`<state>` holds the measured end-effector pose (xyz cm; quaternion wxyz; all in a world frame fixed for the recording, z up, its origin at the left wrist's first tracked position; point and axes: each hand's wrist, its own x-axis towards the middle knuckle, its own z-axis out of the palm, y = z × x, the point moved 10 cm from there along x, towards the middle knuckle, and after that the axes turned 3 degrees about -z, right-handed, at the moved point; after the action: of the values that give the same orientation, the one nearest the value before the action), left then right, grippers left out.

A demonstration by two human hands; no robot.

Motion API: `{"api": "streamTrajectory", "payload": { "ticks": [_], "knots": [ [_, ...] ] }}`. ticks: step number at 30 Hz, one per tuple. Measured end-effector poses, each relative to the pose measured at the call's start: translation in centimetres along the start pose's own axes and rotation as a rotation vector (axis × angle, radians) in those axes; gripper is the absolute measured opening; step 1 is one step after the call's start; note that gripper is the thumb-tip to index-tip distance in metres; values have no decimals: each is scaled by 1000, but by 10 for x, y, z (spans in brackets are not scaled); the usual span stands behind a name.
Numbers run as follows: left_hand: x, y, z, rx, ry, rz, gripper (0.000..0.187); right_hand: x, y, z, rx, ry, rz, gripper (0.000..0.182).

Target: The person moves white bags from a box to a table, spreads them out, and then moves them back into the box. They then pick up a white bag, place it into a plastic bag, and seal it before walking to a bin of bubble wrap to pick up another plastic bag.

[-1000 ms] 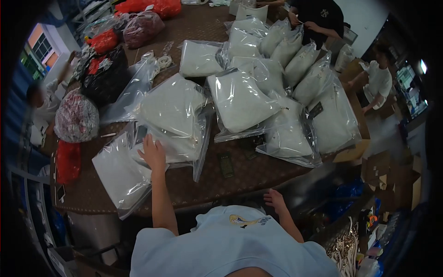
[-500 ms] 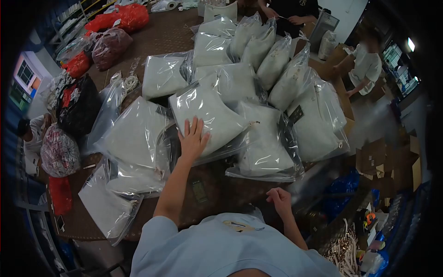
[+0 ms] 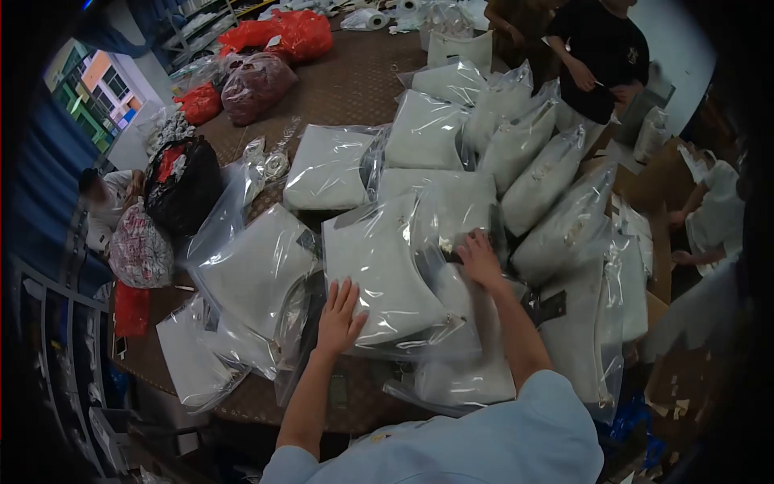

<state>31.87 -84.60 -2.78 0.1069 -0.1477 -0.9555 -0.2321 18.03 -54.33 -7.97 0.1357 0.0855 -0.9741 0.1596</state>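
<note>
In the middle lies a white bag-like item (image 3: 379, 270) with a curved edge, sealed in a clear plastic sleeve (image 3: 447, 343). My left hand (image 3: 339, 319) rests on its lower left side, fingers stretched out over the plastic. To the right, my right hand (image 3: 481, 260) reaches across, its fingers lying on the plastic near the packed white item behind (image 3: 439, 189). Another packed white item (image 3: 468, 375) sits under my right forearm. Left of my left hand lies a further one (image 3: 258, 266) in loose clear plastic.
More wrapped white items stand in a row at the right (image 3: 544, 177). Black (image 3: 181, 194) and red plastic bags (image 3: 302, 36) line the brown table's (image 3: 347, 73) left and far side. People stand at the far right and sit at the left. Cardboard boxes (image 3: 681, 181) are at the right.
My right hand has come up from beside my body onto the plastic. My left hand stays on the middle item's left side. The view has shifted and turned.
</note>
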Motion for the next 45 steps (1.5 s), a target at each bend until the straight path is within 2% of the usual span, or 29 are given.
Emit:
{"api": "streamTrajectory", "payload": {
  "ticks": [1,2,4,6,8,9,11,12,14,15,17,19,21,24,26,28,29,31,33,35,36,37,39,40,42,43,45],
  "knots": [
    [0,1,-2,-12,1,-9,56,12,2,7,154,-316,62,36],
    [0,2,-2,-8,1,-15,56,38,5,-25,267,-214,151,31],
    [2,0,2,-39,-46,-62,57,98,-22,-100,373,153,143,27],
    [4,-2,5,-53,-56,-76,58,152,-64,-138,446,430,-80,29],
    [5,-4,6,-62,-65,-93,58,198,-94,-127,203,699,-269,44],
    [5,-5,7,-76,-70,-99,59,210,-100,-103,209,705,-266,44],
    [5,-9,8,-112,-82,-120,60,241,-92,-27,-56,409,-17,56],
    [5,-8,11,-116,-91,-116,60,242,-88,0,-61,406,-8,56],
    [7,-13,10,-148,-51,-134,59,246,-71,72,120,-40,119,61],
    [7,-12,13,-163,-65,-128,59,248,-59,80,107,-46,135,61],
    [8,-14,14,-143,-52,-149,60,254,-65,87,218,-382,43,65],
    [9,-14,18,-163,-72,-144,61,280,-53,47,178,-127,107,71],
    [9,-13,20,-167,-88,-143,62,301,-51,-7,72,160,43,75],
    [10,-11,20,-186,-72,-116,62,307,-31,-6,178,118,136,74],
    [9,-11,15,-178,1,-102,61,284,-51,-35,114,194,99,74],
    [10,-11,16,-179,-8,-97,60,248,-72,-89,39,385,6,70],
    [9,-12,16,-177,-12,-106,60,237,-68,-113,32,389,32,70],
    [10,-9,17,-186,-17,-95,59,202,-55,-182,-305,688,134,64],
    [10,-6,15,-192,-15,-88,58,195,-13,-182,-343,721,205,58],
    [11,-5,13,-200,4,-95,58,200,53,-119,19,259,408,57],
    [11,-3,15,-202,-4,-75,58,192,47,-121,-33,296,312,57],
    [10,-4,16,-189,-12,-76,57,178,40,-132,-38,308,327,57],
    [8,-6,20,-169,-28,-64,56,137,-9,-195,-44,609,127,58],
    [7,-7,20,-150,-14,-59,57,114,-19,-221,-44,616,146,58],
    [8,-4,20,-130,-18,-32,57,53,-35,-288,-239,867,205,55],
    [7,-3,19,-120,-9,-30,56,36,-25,-292,-248,869,231,55],
    [8,-1,20,-112,-8,-7,55,6,6,-294,-336,800,448,52]
  ]
}}
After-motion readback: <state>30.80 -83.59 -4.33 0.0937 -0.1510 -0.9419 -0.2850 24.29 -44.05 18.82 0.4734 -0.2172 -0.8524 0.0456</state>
